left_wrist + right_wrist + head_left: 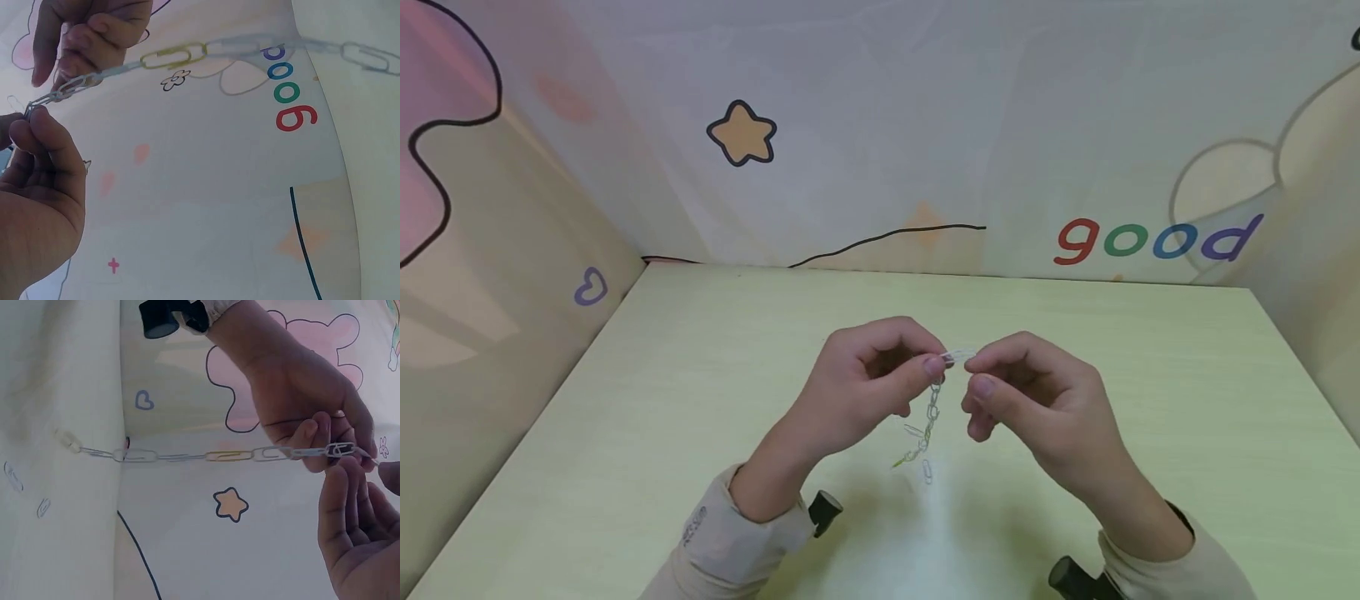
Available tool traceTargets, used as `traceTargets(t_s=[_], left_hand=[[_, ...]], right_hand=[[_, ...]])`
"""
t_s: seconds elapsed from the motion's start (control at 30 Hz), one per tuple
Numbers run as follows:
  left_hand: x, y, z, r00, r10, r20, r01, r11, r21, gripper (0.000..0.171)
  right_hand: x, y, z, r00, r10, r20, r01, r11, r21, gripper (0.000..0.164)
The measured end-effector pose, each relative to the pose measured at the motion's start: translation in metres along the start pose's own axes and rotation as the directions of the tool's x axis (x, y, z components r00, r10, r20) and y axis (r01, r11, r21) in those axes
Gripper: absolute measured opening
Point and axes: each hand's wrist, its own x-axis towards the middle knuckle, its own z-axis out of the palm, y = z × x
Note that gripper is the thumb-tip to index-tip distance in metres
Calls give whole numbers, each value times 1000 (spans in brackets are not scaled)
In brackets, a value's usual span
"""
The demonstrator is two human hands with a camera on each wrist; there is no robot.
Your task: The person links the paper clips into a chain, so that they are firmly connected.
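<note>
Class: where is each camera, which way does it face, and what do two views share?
Head: on the head, facing forward and down at the table; shows left hand, right hand, both sleeves.
Left wrist: on that wrist, facing the paperclip chain and wall; both hands show.
Right wrist: on that wrist, facing chain and wall; both hands and left sleeve show.
Head and right wrist share the wall's star.

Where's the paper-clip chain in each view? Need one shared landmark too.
Head: the paper-clip chain hangs below and right of centre, from the left hand.
Left wrist: paper-clip chain runs across the upper part to the right edge.
Right wrist: paper-clip chain stretches leftward at about mid-height.
Landmark: left hand, lower left in left wrist, upper right in right wrist.
</note>
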Motion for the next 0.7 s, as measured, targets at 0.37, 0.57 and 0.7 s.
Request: traceTargets(t_s=[0.37, 0.57, 0.7], left_hand=[[-3, 4, -12, 986, 139, -92, -142, 990, -27, 11], [-2, 7, -14, 976, 186, -115, -191, 981, -38, 11], [-2, 8, -15, 973, 195, -126, -201, 979, -41, 11]], right_hand=[[5, 72, 0, 786, 472, 399, -81, 719, -691, 12], [-3, 96, 9, 750, 530, 396, -30, 625, -780, 20], [-3, 98, 14, 760, 543, 357, -38, 585, -810, 16]])
